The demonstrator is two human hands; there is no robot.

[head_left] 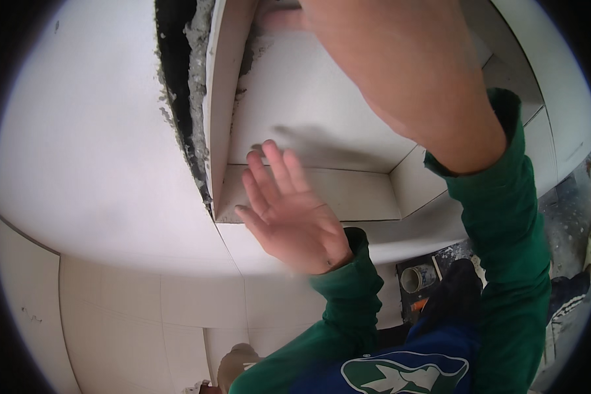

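A recessed niche lined with white tiles takes up the upper middle; its back panel carries grey smears along the left. My left hand is held palm up in front of the niche's bottom tile, fingers outstretched and nothing in it. Across the upper part reaches my right hand, its thumb stretched left near the niche's left side tile; the other fingers are out of view. Beside that side tile runs a dark gap with rough grey mortar.
A large white wall tile lies left of the gap. Lower right, on the floor, stand a container and an orange object. A shoe shows at the right edge, a brown cap at the bottom.
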